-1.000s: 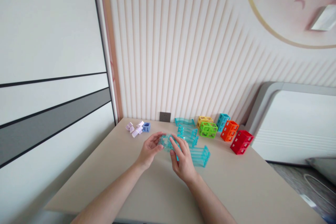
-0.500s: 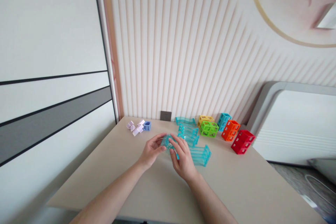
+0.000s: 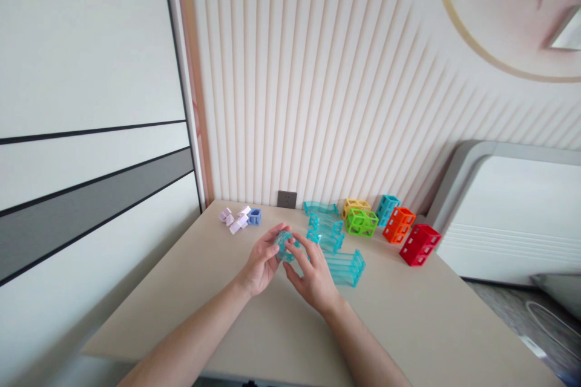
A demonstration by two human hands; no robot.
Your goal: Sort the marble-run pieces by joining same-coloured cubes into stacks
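Note:
A clear teal plastic piece (image 3: 284, 245) is between my hands, just above the table; its exact shape is partly covered by fingers. My left hand (image 3: 262, 259) grips it from the left, fingers behind and thumb in front. The fingertips of my right hand (image 3: 312, 272) touch it from the right, with the thumb below and apart from the index finger. Beside and beyond my right hand lie more clear teal plastic pieces: a long ribbed one (image 3: 345, 267), some curved ones (image 3: 325, 233) and one near the wall (image 3: 321, 209).
Open-frame blocks stand along the right: yellow (image 3: 355, 205), green (image 3: 362, 223), blue (image 3: 388, 210), orange (image 3: 399, 225) and red (image 3: 420, 245). At the back left are several pale lilac blocks (image 3: 239, 222) and a small blue block (image 3: 255, 216). A dark socket (image 3: 287, 199) is on the wall behind the table (image 3: 181, 290).
The teal piece has shifted slightly left and turned in my hands. My left hand has rolled, its thumb now higher on the piece; my right fingers have moved left with it.

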